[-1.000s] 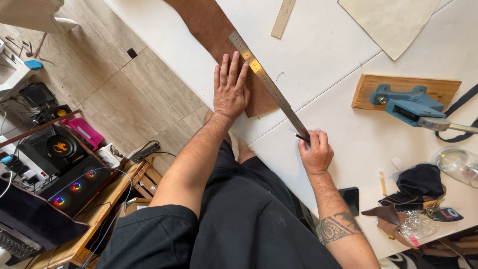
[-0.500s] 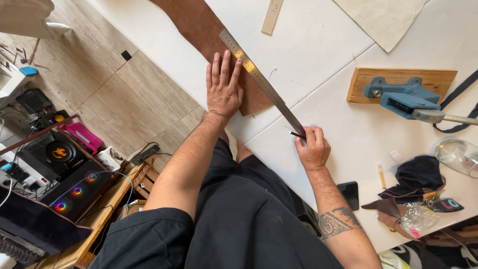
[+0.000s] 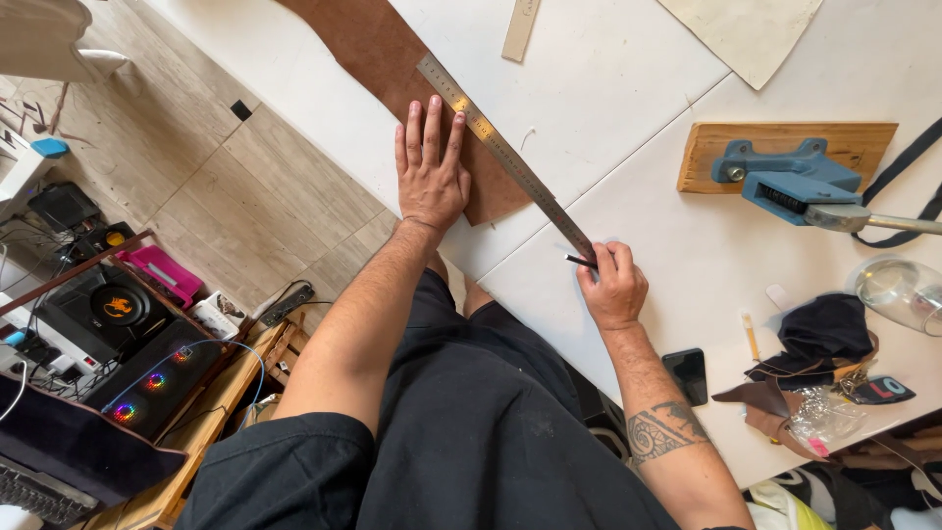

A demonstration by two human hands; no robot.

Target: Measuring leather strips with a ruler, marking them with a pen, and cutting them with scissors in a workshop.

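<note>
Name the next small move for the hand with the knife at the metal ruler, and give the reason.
Probably lift the small dark-handled blade clear. The right hand has it at the near tip of the long steel ruler, already off the brown leather sheet and over the white table, while the left hand presses the leather flat beside the ruler.

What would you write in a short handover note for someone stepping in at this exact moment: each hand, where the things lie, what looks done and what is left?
Left hand: flat on the brown leather, pinning the steel ruler against it.
Right hand: grips a thin dark tool, tip at the ruler's near end, past the leather's edge.
Ruler lies diagonally along the leather's right side on the white table.
Done: ruler aligned. Whether a line is already made cannot be told.
</note>
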